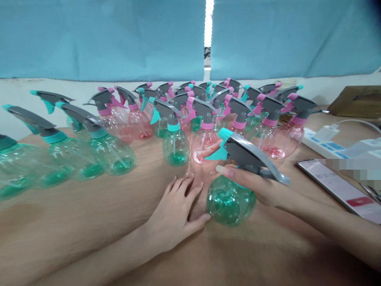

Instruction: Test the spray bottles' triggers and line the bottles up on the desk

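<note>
My right hand (pixel 253 180) grips a green spray bottle (pixel 230 204) by its neck, just under the grey and turquoise spray head. The bottle's round, clear green body is tilted, with its base turned toward me. Flat on the table (pixel 113 234) lies my left hand (pixel 172 212), fingers spread and holding nothing. Its thumb tip is close to the held bottle; whether they touch I cannot tell. Straight ahead of the left hand stand another green spray bottle (pixel 176 147) and a pink spray bottle (pixel 205 139).
Several green spray bottles (pixel 111 155) stand at the left, and many pink and green ones crowd the back. On the right lie a phone (pixel 336 188) and a white power strip (pixel 324 143) with plugs and cables. A blue curtain (pixel 104 39) hangs behind.
</note>
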Demonstrator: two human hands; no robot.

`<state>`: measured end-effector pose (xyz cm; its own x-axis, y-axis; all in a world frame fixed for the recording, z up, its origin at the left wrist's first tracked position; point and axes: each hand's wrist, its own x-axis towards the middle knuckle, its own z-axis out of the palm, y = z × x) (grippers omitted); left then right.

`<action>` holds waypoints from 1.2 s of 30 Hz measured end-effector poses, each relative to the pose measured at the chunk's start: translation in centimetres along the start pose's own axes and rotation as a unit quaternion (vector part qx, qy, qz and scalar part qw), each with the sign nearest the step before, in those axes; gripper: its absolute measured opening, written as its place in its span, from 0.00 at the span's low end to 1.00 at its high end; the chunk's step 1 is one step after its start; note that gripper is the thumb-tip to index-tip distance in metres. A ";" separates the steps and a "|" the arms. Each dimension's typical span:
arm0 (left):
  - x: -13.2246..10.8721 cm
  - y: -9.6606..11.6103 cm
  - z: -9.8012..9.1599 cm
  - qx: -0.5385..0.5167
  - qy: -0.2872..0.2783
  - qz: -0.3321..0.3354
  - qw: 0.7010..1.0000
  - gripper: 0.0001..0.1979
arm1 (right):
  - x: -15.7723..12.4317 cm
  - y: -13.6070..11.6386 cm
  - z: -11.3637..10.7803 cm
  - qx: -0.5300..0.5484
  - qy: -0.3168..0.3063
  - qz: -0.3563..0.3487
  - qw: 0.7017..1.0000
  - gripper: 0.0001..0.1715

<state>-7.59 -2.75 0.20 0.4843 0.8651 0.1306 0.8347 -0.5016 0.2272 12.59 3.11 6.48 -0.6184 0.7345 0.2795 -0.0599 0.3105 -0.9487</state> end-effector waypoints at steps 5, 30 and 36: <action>0.0 0.0 0.0 0.000 0.004 0.004 1.000 0.32 | 0.1 0.0 0.0 -0.008 -0.004 -0.007 1.000 0.22; 0.0 0.0 0.0 -0.008 -0.001 0.001 1.000 0.31 | -0.2 1.1 -0.4 -0.003 0.006 0.000 1.000 0.12; 0.1 0.0 -0.1 -0.007 -0.004 0.001 1.000 0.31 | -0.6 1.6 -0.4 -0.001 0.047 0.026 0.999 0.03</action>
<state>-7.53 -2.69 0.32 0.4880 0.8640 0.1239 0.8300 -0.5033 0.2403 13.19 3.46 4.87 -0.5443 0.8031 0.2424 -0.0274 0.2718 -0.9620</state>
